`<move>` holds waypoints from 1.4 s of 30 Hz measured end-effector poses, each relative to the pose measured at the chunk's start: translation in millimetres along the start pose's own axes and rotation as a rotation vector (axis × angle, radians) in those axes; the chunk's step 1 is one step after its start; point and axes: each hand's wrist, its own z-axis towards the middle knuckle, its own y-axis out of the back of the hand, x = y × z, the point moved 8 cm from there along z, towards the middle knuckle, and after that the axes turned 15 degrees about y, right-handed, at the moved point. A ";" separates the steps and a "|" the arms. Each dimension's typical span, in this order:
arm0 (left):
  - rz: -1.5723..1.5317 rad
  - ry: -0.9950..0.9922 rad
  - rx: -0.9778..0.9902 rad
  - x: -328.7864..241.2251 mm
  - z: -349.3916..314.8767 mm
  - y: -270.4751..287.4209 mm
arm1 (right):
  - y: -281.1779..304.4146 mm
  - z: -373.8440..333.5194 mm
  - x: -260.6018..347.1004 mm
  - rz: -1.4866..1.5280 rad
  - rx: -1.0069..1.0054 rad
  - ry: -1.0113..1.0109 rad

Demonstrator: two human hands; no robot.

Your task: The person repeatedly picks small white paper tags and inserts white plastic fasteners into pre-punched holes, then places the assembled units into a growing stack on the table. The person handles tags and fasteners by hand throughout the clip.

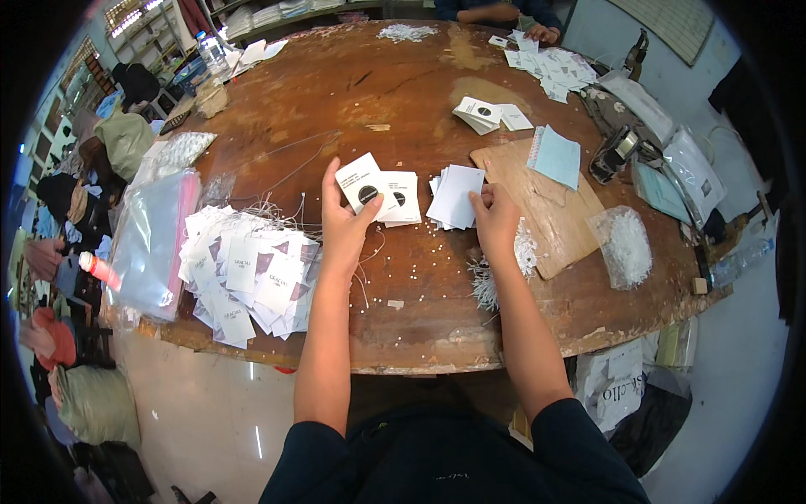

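Note:
My left hand (343,233) is closed round a white card (356,173) printed with a black circle, thumb on its face. Overlapping its right edge is a small stack of similar cards (406,186); I cannot tell if the hand grips those too. To the right, a stack of plain pale cards (457,195) lies on the table, blank side up. My right hand (499,217) pinches the right edge of the top card there. Below the right wrist lies a bundle of white strings (485,284), partly hidden by the forearm.
A heap of white tags with strings (243,273) and clear plastic bags (155,244) fill the left side. At right lie a wooden board (550,227), a light-blue pad (556,157) and a bag of white bits (623,245). A co-worker's hand (542,34) is by far-right cards.

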 end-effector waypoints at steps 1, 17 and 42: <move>0.012 0.058 -0.032 3.8 -1.0 0.8 | -0.7 2.0 4.7 -0.063 0.007 0.082; -0.102 0.272 0.055 29.3 -43.7 -6.0 | -25.4 -35.9 75.2 0.527 0.337 -0.100; -0.137 0.247 -0.095 35.0 -47.7 9.4 | 0.7 -11.1 41.4 0.461 0.087 -0.036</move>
